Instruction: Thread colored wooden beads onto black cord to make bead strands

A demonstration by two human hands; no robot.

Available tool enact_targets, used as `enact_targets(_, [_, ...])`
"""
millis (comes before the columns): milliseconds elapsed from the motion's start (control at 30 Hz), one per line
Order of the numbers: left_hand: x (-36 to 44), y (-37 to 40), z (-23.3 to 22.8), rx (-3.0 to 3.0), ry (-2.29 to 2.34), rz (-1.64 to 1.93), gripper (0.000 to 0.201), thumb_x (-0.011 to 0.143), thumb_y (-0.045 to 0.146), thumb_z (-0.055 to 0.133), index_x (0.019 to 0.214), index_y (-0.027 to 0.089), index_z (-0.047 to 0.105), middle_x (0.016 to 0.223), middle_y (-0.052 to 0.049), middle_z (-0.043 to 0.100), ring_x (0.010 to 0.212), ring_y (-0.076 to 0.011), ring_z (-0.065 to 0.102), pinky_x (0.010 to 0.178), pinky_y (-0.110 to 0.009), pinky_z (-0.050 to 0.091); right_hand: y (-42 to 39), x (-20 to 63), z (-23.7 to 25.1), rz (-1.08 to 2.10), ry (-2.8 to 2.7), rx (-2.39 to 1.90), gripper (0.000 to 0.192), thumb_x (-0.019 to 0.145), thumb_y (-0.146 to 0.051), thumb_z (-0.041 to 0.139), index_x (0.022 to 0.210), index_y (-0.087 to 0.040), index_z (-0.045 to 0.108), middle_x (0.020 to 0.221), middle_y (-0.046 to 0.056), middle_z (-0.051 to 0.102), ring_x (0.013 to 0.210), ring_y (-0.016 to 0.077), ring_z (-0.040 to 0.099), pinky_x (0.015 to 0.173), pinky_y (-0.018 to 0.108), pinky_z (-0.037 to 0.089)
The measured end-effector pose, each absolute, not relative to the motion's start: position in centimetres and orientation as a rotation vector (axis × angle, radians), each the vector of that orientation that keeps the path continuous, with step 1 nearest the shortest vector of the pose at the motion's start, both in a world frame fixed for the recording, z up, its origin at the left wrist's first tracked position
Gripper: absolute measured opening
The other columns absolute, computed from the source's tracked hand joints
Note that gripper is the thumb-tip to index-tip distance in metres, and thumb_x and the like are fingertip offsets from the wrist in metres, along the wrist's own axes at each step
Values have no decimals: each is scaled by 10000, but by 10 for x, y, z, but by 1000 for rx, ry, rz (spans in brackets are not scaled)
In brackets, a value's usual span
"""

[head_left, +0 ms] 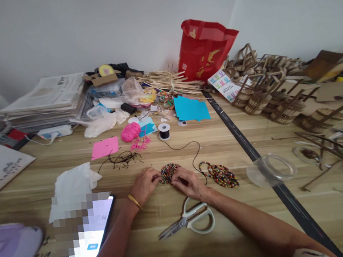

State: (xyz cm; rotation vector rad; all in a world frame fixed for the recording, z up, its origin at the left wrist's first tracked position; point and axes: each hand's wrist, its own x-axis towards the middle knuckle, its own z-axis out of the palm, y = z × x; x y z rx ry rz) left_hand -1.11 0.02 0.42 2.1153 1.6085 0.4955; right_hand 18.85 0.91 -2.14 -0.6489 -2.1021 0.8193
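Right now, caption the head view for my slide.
Both hands, left and right, pinch a beaded piece on the wooden table, scissors nearby.

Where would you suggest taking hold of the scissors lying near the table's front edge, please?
Probably by the pale looped handles of the scissors, which lie flat, blades shut and pointing left. Come from the right, under the right hand, whose forearm crosses just above the loops; the left hand is busy on the beaded piece.

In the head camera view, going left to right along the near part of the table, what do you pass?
Purple object → phone → left hand → beaded piece → right hand → bead strands → clear lid.
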Motion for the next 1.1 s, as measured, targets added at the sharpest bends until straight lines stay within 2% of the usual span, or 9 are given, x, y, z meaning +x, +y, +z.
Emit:
enact_targets(800, [-11,0,5,2108,1612,530,109,768,154,555,718,155,652,740,-51,623,728,-172,560,702,-277,422,9,189,-20,830,-2116,-661,133,879,-216,471,796,-154,553,736,53,556,666,142,507,595,250,409])
enact_targets(1100, [-12,0,0,1843,1565,737,96,731,186,575,726,139,659,696,-49,678,641,-153,605,627,-241,450,9,189,-20,808,-2117,-655,154,889,-235,463,791,-156,553,722,41,543,634,127,477,570,239,393])
